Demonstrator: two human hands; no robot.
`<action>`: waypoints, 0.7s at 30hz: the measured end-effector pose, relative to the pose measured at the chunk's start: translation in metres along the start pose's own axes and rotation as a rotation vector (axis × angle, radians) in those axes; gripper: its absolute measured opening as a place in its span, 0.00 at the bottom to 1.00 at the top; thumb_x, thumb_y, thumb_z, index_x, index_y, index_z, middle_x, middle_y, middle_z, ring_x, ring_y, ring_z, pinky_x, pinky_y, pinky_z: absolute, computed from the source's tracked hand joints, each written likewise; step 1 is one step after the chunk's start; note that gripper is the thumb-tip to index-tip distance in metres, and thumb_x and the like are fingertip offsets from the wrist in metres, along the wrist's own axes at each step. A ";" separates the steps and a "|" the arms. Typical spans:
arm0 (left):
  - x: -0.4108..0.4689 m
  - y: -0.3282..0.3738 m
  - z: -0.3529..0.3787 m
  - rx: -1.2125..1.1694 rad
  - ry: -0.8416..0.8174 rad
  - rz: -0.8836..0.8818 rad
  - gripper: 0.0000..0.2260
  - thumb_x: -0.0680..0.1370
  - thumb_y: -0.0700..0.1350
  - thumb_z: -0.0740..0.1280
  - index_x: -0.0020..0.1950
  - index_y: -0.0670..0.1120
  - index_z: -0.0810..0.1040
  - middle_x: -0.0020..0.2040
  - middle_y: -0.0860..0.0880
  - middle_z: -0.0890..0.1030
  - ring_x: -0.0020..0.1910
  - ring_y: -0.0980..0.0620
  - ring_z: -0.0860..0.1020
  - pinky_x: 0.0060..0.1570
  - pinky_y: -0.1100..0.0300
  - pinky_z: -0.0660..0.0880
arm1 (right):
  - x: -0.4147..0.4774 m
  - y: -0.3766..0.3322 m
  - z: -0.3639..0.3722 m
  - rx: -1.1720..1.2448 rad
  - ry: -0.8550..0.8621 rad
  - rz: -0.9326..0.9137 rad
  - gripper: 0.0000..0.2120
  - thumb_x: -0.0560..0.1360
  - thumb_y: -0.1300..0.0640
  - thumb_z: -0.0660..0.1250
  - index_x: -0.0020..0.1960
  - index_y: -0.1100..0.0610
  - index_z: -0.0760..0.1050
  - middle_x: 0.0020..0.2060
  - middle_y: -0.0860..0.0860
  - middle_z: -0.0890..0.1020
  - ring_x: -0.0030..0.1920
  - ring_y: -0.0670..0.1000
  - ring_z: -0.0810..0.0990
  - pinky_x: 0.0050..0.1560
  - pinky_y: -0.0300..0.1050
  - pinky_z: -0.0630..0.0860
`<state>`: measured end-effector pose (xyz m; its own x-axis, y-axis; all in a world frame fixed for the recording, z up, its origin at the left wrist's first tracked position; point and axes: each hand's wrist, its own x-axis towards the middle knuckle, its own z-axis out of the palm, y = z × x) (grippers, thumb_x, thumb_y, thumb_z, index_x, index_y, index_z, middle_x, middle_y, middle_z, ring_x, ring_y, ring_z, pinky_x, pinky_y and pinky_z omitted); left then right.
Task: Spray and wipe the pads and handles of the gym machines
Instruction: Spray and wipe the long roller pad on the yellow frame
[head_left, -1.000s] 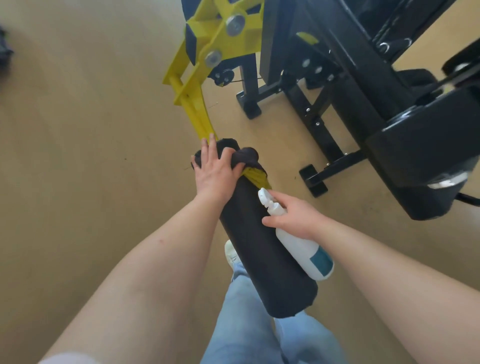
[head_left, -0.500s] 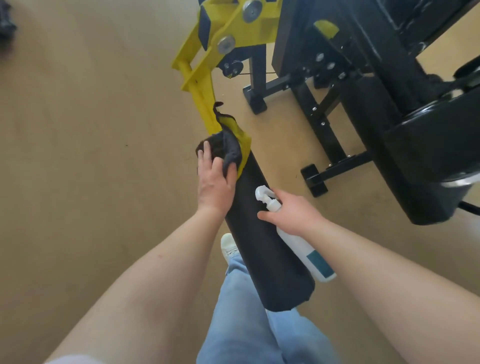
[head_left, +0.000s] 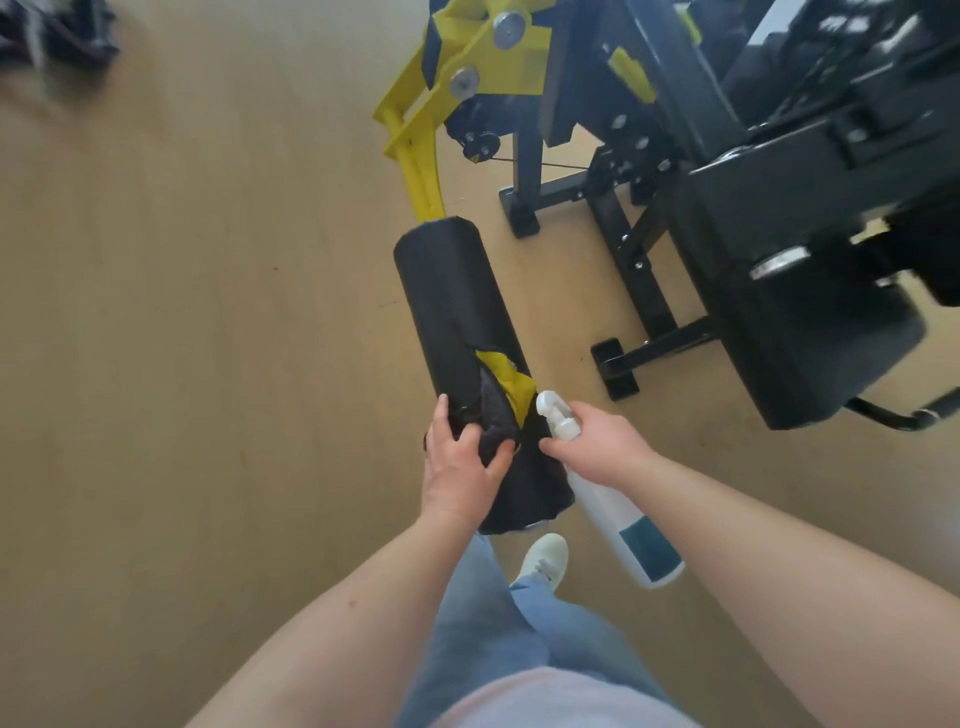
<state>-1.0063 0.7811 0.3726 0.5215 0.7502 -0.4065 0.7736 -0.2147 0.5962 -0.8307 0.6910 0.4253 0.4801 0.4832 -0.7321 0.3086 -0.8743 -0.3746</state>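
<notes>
A black cylindrical roller pad (head_left: 451, 296) on a yellow lever arm (head_left: 422, 161) of the gym machine runs toward me in the head view. My left hand (head_left: 460, 470) grips a dark and yellow cloth (head_left: 498, 410) against the near end of the pad. My right hand (head_left: 597, 449) holds a white spray bottle (head_left: 618, 512) by its neck just right of the pad, nozzle pointing up, the base with its teal label toward me.
The black machine frame (head_left: 644, 270) with floor feet stands to the right, and its black seat pad (head_left: 810, 312) is at far right. My legs in blue jeans and a white shoe (head_left: 543, 558) are below the pad. Bare tan floor lies to the left.
My left hand has slid the cloth from the far end of the pad down to its near end. The right hand with the bottle has stayed beside the pad.
</notes>
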 end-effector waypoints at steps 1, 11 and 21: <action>-0.012 -0.001 0.004 0.006 -0.008 -0.010 0.19 0.78 0.62 0.68 0.56 0.47 0.81 0.83 0.48 0.51 0.79 0.45 0.59 0.73 0.47 0.66 | -0.006 0.006 0.000 -0.007 0.004 0.000 0.25 0.76 0.40 0.72 0.69 0.47 0.74 0.57 0.50 0.83 0.56 0.56 0.82 0.57 0.54 0.80; -0.083 0.005 0.026 -0.091 -0.069 -0.260 0.22 0.82 0.63 0.60 0.65 0.48 0.74 0.83 0.49 0.53 0.77 0.44 0.65 0.69 0.47 0.70 | -0.045 0.033 0.005 -0.043 -0.005 -0.049 0.28 0.77 0.39 0.71 0.72 0.49 0.71 0.56 0.50 0.81 0.52 0.53 0.82 0.53 0.51 0.82; -0.044 0.057 0.017 -0.115 -0.096 -0.245 0.31 0.83 0.64 0.54 0.83 0.55 0.51 0.83 0.48 0.37 0.82 0.42 0.41 0.76 0.38 0.58 | -0.034 0.021 0.010 0.036 -0.081 -0.112 0.23 0.76 0.42 0.70 0.69 0.45 0.74 0.52 0.46 0.83 0.51 0.49 0.83 0.56 0.51 0.82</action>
<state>-0.9791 0.7255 0.4126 0.3602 0.7073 -0.6082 0.8374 0.0421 0.5449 -0.8489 0.6553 0.4366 0.3760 0.5738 -0.7276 0.3260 -0.8169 -0.4759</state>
